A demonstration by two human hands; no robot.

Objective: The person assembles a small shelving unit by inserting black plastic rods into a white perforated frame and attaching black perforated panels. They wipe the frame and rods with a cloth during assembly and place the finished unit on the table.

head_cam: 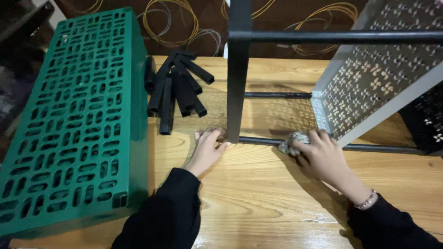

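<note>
The left hand [207, 148] braces the black square-tube metal frame [237, 92] at its upright's foot, fingers wrapped round it; the right hand [323, 154] pinches a crumpled grey rag [290, 142] against the lower rail (best rubbed lengthwise, firmly) on the wooden desk [258, 198].

- Packages: I see none from this head view.
- Labels: I find none on anything in sight.
- Signs: none that I can make out.
- Screens: none in my view.
</note>
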